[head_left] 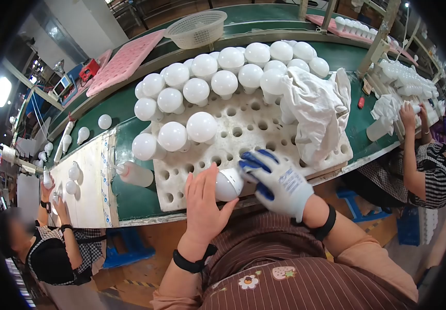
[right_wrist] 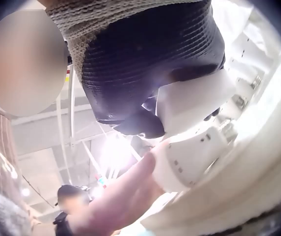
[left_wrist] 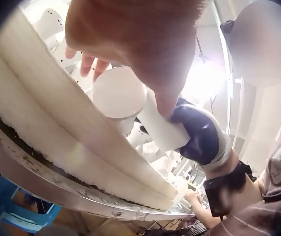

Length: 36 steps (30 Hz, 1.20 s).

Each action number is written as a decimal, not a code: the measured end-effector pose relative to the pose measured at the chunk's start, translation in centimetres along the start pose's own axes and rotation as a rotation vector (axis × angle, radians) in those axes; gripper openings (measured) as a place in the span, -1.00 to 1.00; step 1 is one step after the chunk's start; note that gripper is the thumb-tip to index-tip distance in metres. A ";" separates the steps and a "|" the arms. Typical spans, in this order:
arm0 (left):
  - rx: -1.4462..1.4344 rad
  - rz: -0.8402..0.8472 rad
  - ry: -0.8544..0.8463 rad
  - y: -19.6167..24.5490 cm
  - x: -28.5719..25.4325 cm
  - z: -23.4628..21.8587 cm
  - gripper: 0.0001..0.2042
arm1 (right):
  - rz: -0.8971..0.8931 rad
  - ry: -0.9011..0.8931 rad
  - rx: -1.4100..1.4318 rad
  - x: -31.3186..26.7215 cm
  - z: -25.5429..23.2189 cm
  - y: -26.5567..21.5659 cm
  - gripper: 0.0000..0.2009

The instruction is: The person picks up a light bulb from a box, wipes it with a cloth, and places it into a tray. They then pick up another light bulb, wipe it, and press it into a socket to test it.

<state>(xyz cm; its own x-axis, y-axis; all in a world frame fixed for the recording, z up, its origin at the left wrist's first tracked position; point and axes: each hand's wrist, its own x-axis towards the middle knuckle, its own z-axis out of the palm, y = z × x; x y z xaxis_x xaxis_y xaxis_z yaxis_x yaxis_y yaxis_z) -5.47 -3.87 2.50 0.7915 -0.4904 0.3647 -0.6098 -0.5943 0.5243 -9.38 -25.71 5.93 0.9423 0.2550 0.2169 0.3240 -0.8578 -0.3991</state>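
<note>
My bare left hand (head_left: pixel 205 204) holds a white light bulb (head_left: pixel 228 185) over the front edge of a foam tray (head_left: pixel 243 121). Small vent slots show round the bulb's housing (right_wrist: pixel 189 160) in the right wrist view. Close beside it, my right hand (head_left: pixel 280 181) wears a grey glove with dark blue coating. Its fingers curl round a smooth white piece (right_wrist: pixel 194 103), mostly hidden in the head view; I cannot tell whether this is a second bulb. Rows of white bulbs (head_left: pixel 204 67) stand at the tray's back, with several nearer bulbs (head_left: pixel 173 136) at its left.
A crumpled white cloth (head_left: pixel 318 108) covers the tray's right side. Left of the tray lies a plastic bottle (head_left: pixel 136 174) on the green bench (head_left: pixel 132 204). Behind are a white basket (head_left: pixel 196 28) and a pink holed tray (head_left: pixel 125 62). Other people work at both sides.
</note>
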 end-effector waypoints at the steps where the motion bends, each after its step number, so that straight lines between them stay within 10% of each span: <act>1: 0.073 0.072 0.000 -0.1 0.2 -0.2 -0.09 | 0.001 0.025 -0.039 0.1 0.2 1.3 -0.48; 8: -0.019 -0.114 -0.004 0.7 0.5 0.1 -0.08 | -0.154 0.061 0.130 -0.1 -0.4 -1.6 -0.48; 15: 0.165 0.113 0.054 0.4 0.6 0.0 -0.07 | 0.048 0.068 -0.067 -0.1 0.5 2.0 -0.52; 21: 0.008 -0.084 -0.046 1.1 0.6 0.3 -0.11 | -0.169 0.023 0.085 -0.5 0.1 -1.6 -0.48; 25: 0.206 0.182 0.075 -0.2 0.4 0.3 -0.11 | 0.020 0.012 -0.056 -0.7 0.3 1.4 -0.50; 31: 0.028 -0.075 0.041 0.9 0.3 0.6 -0.13 | -0.067 0.112 0.121 -0.5 -1.1 -0.4 -0.49; 36: 0.139 0.078 0.007 0.1 0.3 0.7 -0.06 | -0.075 0.014 0.050 -0.3 0.2 0.0 -0.45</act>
<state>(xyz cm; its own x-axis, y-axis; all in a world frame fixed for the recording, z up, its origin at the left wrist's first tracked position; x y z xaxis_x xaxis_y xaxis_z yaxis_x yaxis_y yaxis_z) -5.29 -4.57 2.11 0.7415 -0.5342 0.4060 -0.6688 -0.6372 0.3831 -9.67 -25.73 5.72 0.9142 0.3110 0.2597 0.3975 -0.8130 -0.4254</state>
